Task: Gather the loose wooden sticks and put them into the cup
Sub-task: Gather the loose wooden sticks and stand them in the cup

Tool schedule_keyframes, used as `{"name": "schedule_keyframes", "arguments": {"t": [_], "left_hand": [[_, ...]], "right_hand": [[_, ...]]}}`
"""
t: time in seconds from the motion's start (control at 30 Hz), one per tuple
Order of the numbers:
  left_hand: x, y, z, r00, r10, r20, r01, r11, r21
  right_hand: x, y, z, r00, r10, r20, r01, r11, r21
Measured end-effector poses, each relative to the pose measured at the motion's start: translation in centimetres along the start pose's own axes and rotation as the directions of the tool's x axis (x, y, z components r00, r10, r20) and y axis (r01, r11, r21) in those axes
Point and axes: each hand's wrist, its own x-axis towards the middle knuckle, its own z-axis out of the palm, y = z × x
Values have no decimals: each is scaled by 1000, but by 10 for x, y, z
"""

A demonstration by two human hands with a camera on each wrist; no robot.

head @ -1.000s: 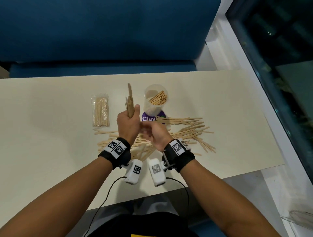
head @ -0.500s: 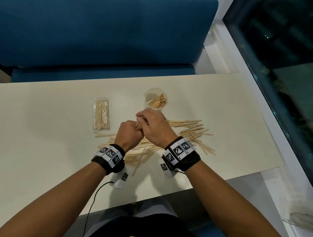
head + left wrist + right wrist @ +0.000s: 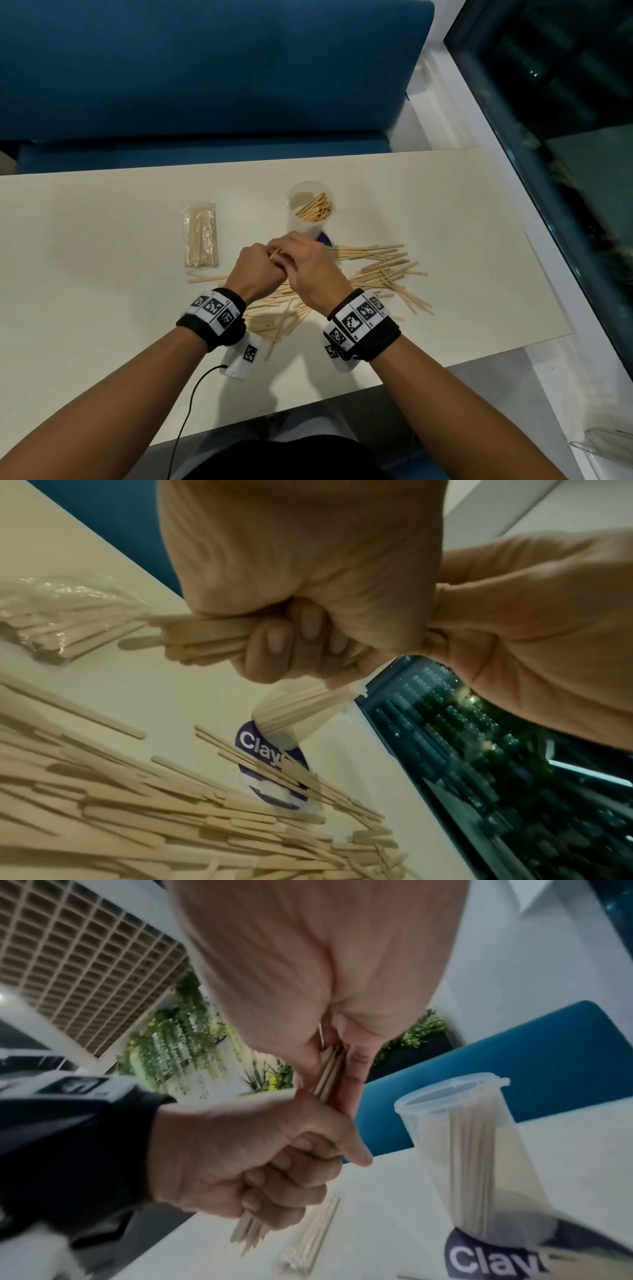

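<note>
My left hand (image 3: 265,265) grips a bundle of wooden sticks (image 3: 202,637) in a fist, just above the table. My right hand (image 3: 291,250) covers the bundle's upper end, and its thumb and fingers pinch the sticks (image 3: 330,1069). The clear plastic cup (image 3: 310,205) stands just behind the hands with several sticks leaning inside; it shows again in the right wrist view (image 3: 472,1150). Many loose sticks (image 3: 376,270) lie scattered under and to the right of the hands. In the head view the hands hide most of the bundle.
A sealed clear packet of sticks (image 3: 202,240) lies to the left of the hands. A purple lid (image 3: 325,238) lies at the cup's foot, partly under sticks. The cream table (image 3: 102,291) ends near my body; a blue bench (image 3: 205,85) runs behind it.
My left hand has lowered the upright bundle toward the table. My right hand has moved from beside it onto its top end and now holds it too.
</note>
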Motion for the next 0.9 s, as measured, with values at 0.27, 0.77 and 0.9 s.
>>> {"name": "schedule_keyframes", "arguments": {"t": [0.27,0.77,0.9], "left_hand": [[0,1,-6,994,102,44,-108,980,165],[46,-7,5,996,21,-89,-31,994,-106],[67,0,15,995,-19,-101,7,993,-115]], "right_hand": [[8,24,-38,933,358,32,-352,893,280],[46,33,-124,870,402,-287,-367,915,167],[67,57,-113,834,380,-400,-402,915,29]]}}
